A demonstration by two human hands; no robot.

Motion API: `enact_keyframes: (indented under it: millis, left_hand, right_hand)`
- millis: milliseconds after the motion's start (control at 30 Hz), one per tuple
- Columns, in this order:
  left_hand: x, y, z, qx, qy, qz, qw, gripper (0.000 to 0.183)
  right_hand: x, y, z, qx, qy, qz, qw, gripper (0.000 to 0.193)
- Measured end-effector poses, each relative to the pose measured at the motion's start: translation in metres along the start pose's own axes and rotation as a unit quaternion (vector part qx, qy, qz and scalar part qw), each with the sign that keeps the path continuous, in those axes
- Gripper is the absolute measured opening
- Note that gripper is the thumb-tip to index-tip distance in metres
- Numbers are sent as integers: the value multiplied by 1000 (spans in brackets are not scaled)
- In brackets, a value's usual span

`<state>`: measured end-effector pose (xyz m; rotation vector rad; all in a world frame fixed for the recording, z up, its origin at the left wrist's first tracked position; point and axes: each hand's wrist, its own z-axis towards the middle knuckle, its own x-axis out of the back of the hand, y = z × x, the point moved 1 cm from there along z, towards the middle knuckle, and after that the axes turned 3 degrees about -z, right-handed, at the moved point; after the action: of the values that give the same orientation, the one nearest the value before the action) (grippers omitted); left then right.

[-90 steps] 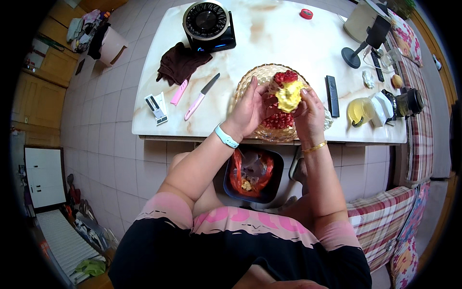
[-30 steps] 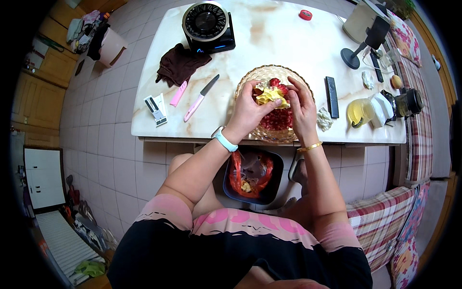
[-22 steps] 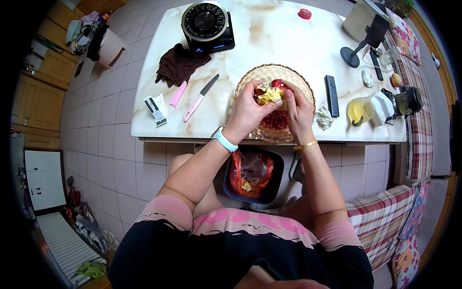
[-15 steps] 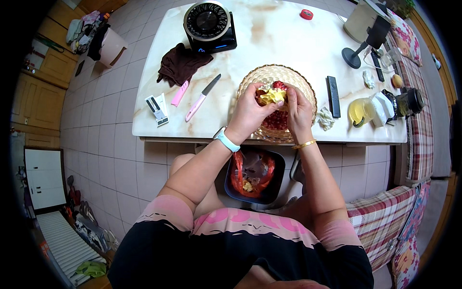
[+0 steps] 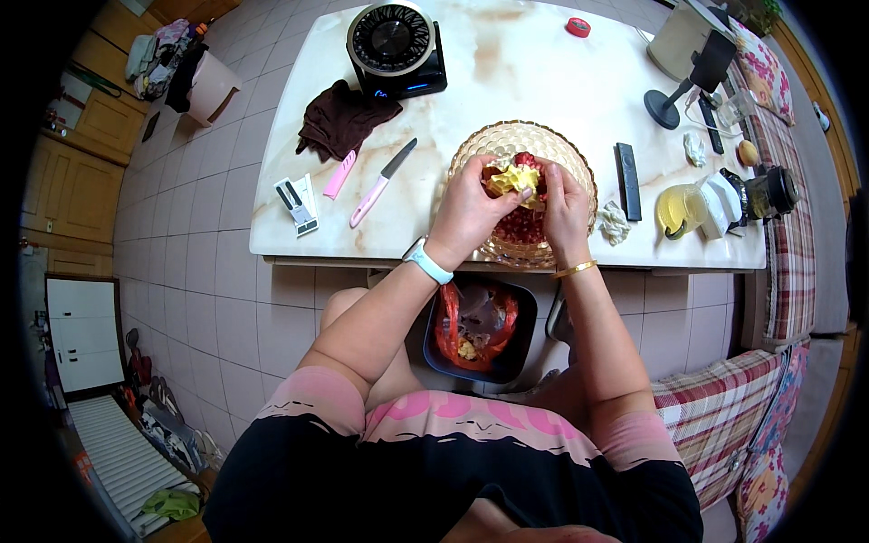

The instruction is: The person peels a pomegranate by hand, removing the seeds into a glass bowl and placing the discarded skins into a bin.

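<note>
Left hand [image 5: 472,201] clamped on pomegranate chunk [image 5: 519,178], yellow pith [image 5: 513,185] up; right hand [image 5: 566,210] curled against it, hold and long axis unclear.

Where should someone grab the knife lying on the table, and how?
Probably by the pale pink handle, from the near side of the table: the knife lies with its handle toward that edge, dark blade pointing away.

And look at that tabletop [image 5: 525,77], smooth, glossy, marble-look! On it, a shiny, dimpled bowl [image 5: 471,145], glass or plastic, can't say which. Rough, ridged flesh on the fruit piece [image 5: 516,179], gloss on the seeds [image 5: 522,226]; metal blade and smooth plastic-looking handle on the knife [image 5: 383,183]; matt, rumpled cloth [image 5: 344,122]; polished metal bangle [image 5: 574,270]!
</note>
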<state>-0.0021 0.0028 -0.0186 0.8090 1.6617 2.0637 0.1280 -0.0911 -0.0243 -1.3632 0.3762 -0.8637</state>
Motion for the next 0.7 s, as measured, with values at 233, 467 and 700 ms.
enact_keyframes:
  millis: [233, 467, 700]
  left_hand:
    - [0, -2, 3, -13, 5, 52, 999, 52]
    - [0, -4, 6, -15, -6, 49, 999, 53]
    - [-2, 9, 5, -23, -5, 79, 997, 55]
  right_hand:
    - [3, 1, 4, -58, -24, 96, 993, 43]
    - [8, -9, 4, -198, -34, 199, 959, 45]
    - [7, 1, 11, -81, -48, 90, 991, 35]
